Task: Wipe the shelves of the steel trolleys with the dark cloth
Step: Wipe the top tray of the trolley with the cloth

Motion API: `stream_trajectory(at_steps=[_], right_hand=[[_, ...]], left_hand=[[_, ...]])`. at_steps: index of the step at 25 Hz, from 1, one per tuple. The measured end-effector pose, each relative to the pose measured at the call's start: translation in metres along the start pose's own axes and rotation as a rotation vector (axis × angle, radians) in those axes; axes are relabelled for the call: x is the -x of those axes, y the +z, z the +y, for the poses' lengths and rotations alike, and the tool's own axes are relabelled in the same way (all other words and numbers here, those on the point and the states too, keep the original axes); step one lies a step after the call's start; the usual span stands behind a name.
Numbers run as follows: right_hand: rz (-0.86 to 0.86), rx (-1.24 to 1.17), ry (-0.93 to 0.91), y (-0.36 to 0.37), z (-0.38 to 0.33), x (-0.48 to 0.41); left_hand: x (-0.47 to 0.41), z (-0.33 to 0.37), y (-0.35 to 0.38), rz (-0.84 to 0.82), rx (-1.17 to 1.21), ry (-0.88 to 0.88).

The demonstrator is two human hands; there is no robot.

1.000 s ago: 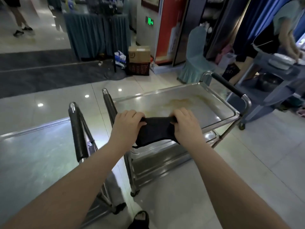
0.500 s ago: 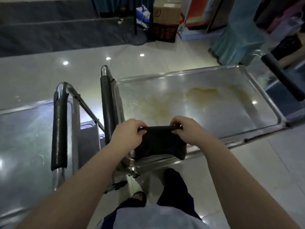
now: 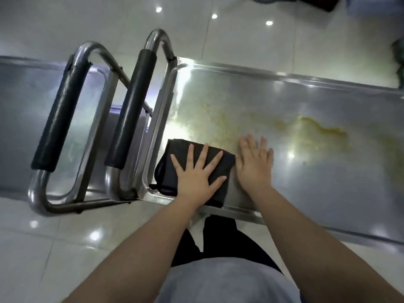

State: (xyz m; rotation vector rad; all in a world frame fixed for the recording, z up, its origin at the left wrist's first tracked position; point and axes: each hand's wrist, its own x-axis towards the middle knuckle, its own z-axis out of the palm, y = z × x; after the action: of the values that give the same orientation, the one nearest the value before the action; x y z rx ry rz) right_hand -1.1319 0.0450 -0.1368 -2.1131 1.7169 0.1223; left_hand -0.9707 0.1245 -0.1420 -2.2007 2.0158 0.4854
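Our left hand [image 3: 196, 173] flat, fingers spread, on cloth [image 3: 166, 171]; right hand [image 3: 254, 165] flat on bare shelf [image 3: 306, 182]. We risk smearing stain [image 3: 317, 125], or trolley [image 3: 131, 110] rolling under push.

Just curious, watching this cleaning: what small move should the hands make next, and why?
Probably slide the cloth right, over the yellowish stain. The left hand presses flat on the cloth at the near left corner of the shelf, the right hand lies flat beside it, and the stain spreads further right.
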Motion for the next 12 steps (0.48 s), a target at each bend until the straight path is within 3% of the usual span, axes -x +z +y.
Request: stream_trajectory(at_steps=[5, 12], right_hand=[[0.062, 0.078, -0.033, 0.011, 0.019, -0.025], [0.002, 0.174, -0.042, 0.013, 0.003, -0.048]], left_hand=[[0.031, -0.03, 0.019, 0.113, -0.04, -0.117], [0.035, -0.055, 0.017, 0.102, -0.028, -0.176]])
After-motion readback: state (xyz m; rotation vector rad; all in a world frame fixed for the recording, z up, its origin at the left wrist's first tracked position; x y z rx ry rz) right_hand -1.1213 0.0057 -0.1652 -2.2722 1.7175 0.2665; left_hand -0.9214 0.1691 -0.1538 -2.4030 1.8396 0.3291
